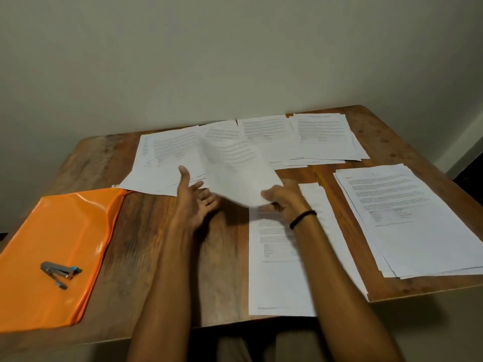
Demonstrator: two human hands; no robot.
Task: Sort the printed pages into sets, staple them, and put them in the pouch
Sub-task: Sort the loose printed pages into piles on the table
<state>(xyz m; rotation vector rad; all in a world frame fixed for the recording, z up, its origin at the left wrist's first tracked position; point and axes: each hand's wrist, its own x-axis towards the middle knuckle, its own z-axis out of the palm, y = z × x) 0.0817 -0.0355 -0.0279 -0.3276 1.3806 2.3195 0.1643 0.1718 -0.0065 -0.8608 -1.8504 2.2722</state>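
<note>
Well, my right hand (283, 198) pinched the near corner of a printed page (235, 165) lifted above the surface (156, 244), my left hand (194, 202) open-fingered beside it, the stapler (58, 273) lying on the orange pouch (52, 231) at left

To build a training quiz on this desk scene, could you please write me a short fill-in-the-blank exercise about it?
1. The stapler lies on the ____ pouch.
2. The lifted sheet is held by the ____ hand.
3. A black band circles that hand's ____.

Missing words: orange; right; wrist.
</note>
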